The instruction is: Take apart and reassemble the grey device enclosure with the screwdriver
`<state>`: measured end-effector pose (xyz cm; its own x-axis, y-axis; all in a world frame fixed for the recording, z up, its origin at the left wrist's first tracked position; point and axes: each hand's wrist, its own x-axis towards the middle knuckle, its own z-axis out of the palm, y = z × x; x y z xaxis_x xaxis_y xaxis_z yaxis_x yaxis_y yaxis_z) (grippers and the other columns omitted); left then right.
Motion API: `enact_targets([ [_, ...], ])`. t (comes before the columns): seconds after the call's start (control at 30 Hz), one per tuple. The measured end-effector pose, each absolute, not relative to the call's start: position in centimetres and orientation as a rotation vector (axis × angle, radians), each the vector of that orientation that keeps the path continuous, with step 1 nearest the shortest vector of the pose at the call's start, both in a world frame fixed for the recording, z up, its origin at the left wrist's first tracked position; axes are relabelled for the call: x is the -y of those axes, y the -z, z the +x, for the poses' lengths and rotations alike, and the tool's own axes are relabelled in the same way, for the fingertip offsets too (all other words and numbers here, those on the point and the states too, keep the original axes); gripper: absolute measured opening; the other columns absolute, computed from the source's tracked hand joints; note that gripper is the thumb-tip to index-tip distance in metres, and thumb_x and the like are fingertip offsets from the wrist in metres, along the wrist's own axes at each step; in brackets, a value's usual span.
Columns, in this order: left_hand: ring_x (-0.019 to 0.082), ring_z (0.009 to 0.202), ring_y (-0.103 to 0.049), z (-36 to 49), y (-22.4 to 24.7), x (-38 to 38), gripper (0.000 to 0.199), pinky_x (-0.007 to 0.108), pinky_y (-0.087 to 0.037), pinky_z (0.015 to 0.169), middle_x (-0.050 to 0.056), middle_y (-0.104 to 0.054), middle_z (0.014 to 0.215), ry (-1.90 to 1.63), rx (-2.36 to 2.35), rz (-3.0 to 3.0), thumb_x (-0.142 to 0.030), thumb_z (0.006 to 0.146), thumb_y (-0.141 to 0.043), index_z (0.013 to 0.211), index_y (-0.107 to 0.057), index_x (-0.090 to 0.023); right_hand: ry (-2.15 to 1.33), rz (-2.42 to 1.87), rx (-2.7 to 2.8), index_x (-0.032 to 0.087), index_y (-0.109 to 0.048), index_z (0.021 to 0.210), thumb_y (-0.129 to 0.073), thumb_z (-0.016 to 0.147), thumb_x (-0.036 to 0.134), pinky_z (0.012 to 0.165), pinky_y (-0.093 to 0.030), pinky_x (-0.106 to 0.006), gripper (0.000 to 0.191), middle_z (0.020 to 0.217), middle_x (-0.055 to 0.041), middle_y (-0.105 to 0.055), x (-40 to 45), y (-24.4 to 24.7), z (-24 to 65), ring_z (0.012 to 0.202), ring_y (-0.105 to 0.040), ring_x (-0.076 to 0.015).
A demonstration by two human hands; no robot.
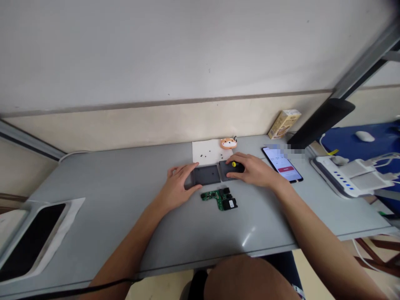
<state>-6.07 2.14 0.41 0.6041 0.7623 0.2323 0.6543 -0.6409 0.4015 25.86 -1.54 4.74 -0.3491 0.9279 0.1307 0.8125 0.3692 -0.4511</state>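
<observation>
Two dark grey plastic case halves lie side by side on the grey table, with a narrow gap between them. My left hand grips the left end of the left case half, thumb at the near edge and fingers at the far edge. Around the right case half, my right hand is closed, thumb in front and fingers behind. A small tool with a yellow end shows in the right palm; its kind is mostly hidden. Just in front lies a green circuit board with black parts.
Behind the case halves, several tiny dark screws lie on white paper beside an orange animal-face case. To the right are a lit phone, a carton and a white power strip. A black-screened device lies far left.
</observation>
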Motion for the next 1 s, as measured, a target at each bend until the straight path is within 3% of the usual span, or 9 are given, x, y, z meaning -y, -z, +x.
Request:
enact_targets([
  [0.17,0.030,0.145,-0.045,-5.8,-1.0,-1.6,0.062,0.053,-0.024,0.122,0.009,-0.047,0.160,-0.588,-1.164,2.625,-0.040,0.100,-0.061,0.156,-0.036,-0.032,-0.368,-1.557,2.234,0.026,-0.068,0.115,-0.055,0.101,0.045,0.090,-0.048,-0.036,0.027,0.114,-0.0061,-0.073,1.2,-4.3,25.7,0.102,-0.068,-0.0244],
  [0.27,0.031,0.150,-0.038,-5.2,-1.4,-0.6,0.049,0.056,-0.024,0.122,0.007,-0.043,0.163,-0.589,-1.080,2.728,-0.039,0.100,-0.060,0.148,-0.050,-0.035,-0.288,-1.602,2.198,0.024,-0.068,0.111,-0.049,0.104,0.039,0.084,-0.046,-0.034,0.025,0.109,-0.0057,-0.074,1.0,-3.7,25.3,0.096,-0.069,-0.0234],
  [0.43,0.031,0.150,-0.037,-3.7,-0.9,1.0,0.026,0.058,-0.028,0.120,0.003,-0.051,0.158,-0.499,-0.782,2.890,-0.039,0.101,-0.061,0.125,-0.071,-0.037,-0.195,-1.615,2.198,0.023,-0.068,0.109,-0.047,0.105,0.039,0.080,-0.043,-0.034,0.026,0.107,-0.0065,-0.074,0.7,-2.9,25.0,0.092,-0.068,-0.0229],
  [0.63,0.034,0.150,-0.034,-2.7,-0.6,1.0,0.024,0.062,-0.029,0.117,0.000,-0.050,0.158,-0.466,-0.859,2.832,-0.033,0.102,-0.060,0.120,-0.074,-0.039,-0.230,-1.584,2.196,0.024,-0.068,0.111,-0.047,0.105,0.039,0.080,-0.043,-0.033,0.026,0.108,-0.0060,-0.074,0.8,-3.1,25.0,0.091,-0.068,-0.0224],
  [0.83,0.031,0.147,-0.038,-3.2,-1.3,0.7,0.027,0.059,-0.031,0.117,0.002,-0.049,0.158,-0.536,-0.981,2.777,-0.033,0.103,-0.056,0.125,-0.071,-0.036,-0.263,-1.600,2.187,0.024,-0.068,0.111,-0.048,0.105,0.041,0.081,-0.044,-0.033,0.027,0.109,-0.0069,-0.074,0.7,-3.2,25.1,0.094,-0.068,-0.0233],
  [1.0,0.033,0.148,-0.035,-3.2,-1.2,0.7,0.019,0.060,-0.029,0.117,0.000,-0.050,0.158,-0.541,-0.984,2.794,-0.029,0.099,-0.061,0.110,-0.077,-0.034,-0.247,-1.599,2.195,0.024,-0.069,0.109,-0.048,0.104,0.040,0.079,-0.043,-0.032,0.026,0.103,-0.0065,-0.074,0.5,-2.9,25.3,0.092,-0.068,-0.0234],
])
